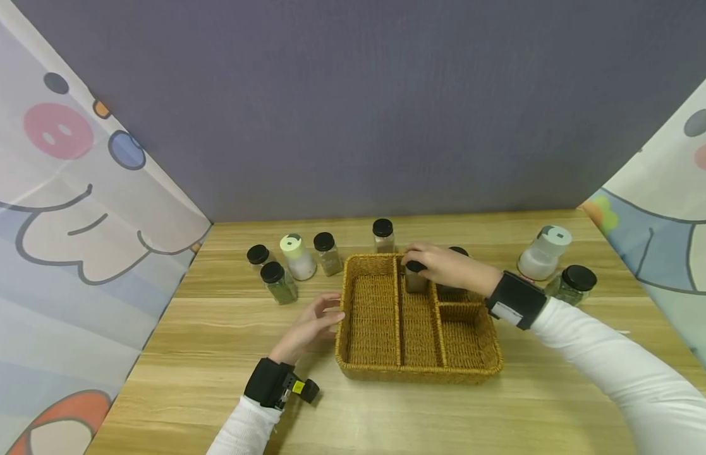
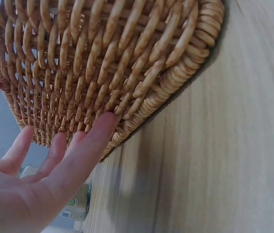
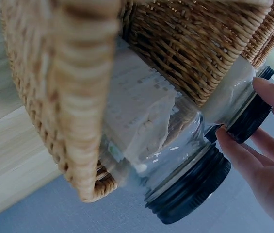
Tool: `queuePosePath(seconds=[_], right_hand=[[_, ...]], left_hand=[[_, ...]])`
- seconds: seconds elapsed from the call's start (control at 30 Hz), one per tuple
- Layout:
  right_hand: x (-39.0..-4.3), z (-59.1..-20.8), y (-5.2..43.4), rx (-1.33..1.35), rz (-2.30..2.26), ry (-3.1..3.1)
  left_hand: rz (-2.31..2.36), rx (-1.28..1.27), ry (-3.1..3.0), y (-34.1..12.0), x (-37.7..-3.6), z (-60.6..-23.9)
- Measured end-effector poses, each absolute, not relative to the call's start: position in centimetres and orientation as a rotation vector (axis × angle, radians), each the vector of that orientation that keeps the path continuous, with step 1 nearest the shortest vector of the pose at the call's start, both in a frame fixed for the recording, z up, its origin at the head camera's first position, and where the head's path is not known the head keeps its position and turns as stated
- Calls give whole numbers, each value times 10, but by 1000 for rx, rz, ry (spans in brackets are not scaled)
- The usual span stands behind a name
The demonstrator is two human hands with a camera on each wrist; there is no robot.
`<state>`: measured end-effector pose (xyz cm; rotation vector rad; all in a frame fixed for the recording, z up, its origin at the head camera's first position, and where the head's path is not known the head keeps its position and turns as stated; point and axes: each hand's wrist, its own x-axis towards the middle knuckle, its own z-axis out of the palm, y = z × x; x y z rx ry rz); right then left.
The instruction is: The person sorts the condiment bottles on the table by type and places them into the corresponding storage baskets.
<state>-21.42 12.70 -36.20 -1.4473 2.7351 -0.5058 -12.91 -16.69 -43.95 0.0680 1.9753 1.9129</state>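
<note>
A woven basket [image 1: 368, 369] with several compartments sits on the table. My right hand [image 1: 444, 264] pinches the black lid of a glass jar [image 1: 415, 282] at the far end of the middle compartment; in the right wrist view the fingertips [image 3: 231, 138] press on that lid. A larger black-lidded jar [image 3: 151, 116] stands in the far right compartment, partly hidden by the right hand in the head view. At the basket's left wall, my left hand [image 1: 310, 325] rests with extended fingers touching the weave. The left wrist view shows a fingertip [image 2: 108, 121] against the wicker.
Left of the basket stand a green-filled jar [image 1: 281, 287], a white shaker [image 1: 299, 259] and black-lidded jars [image 1: 330, 258]. Behind it is another jar [image 1: 383, 239]. On the right are a white-capped shaker [image 1: 539, 258] and a black-lidded jar [image 1: 571, 285]. A grey panel [image 1: 387, 114] closes the back.
</note>
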Motion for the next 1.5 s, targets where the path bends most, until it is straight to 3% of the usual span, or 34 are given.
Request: queuePosePath(seconds=[0.73,1.5], right_hand=[[-209,-358,133,-1398,-519,2798],[-210,-338,196,-1185,-665,2943]], left_hand=[[1916,67,1983,-166,-129,-438],[1905,45,1978,-167,-128,-437]])
